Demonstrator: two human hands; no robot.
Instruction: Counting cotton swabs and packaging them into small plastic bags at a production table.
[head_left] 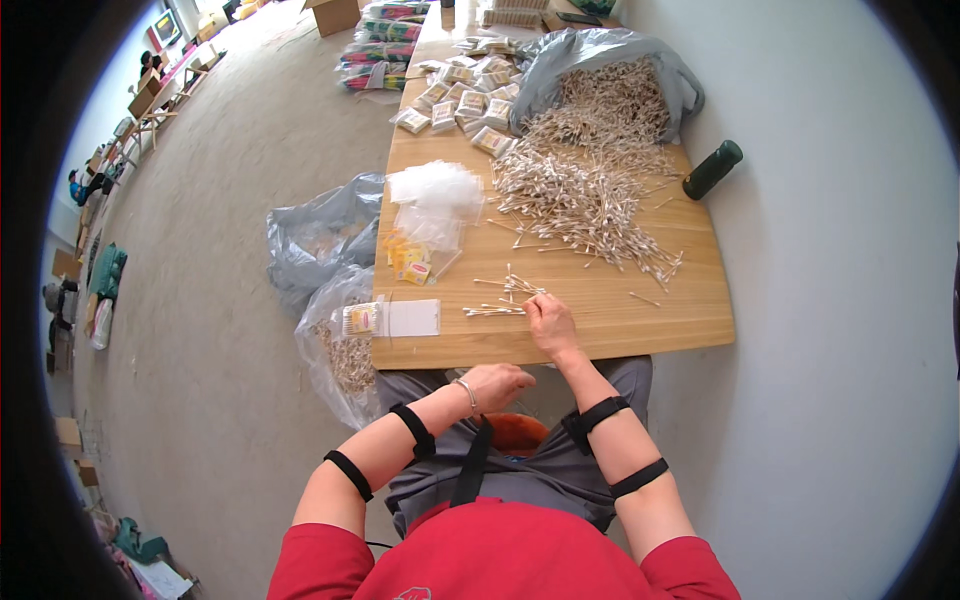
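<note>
While the right hand (552, 327) rests over the near part of the tabletop (620, 320), its fingers are bent, tips at the ends of a small bunch of cotton swabs (493, 311); pinching or just touching, can't tell. Clock is from that hand, 12 = far end. Bunch sits at 9 to 10, loosely splayed. Left hand (497, 386) at 7, off the near edge over the lap, fingers loosely curled; can't tell if it holds anything.

Outward: one stray swab (645, 299) at 2 to 3. Swab pack with yellow label (361, 319) at 9, white rectangle (414, 318) against it; bunch lies between hand and pack. Yellow cards (412, 268) at 10, transparent pouches (435, 195) past them at 10:30. Big swab pile (590, 205) at 12 to 1, spilling from the grey bag (685, 95), so it's in the way of the bag's mouth. Filled packs (470, 103) heaped at 11. Dark green bottle (713, 170) at 1:30, by the tabletop edge. Floor: plastic bag of swabs (350, 360) at 8 to 9.
</note>
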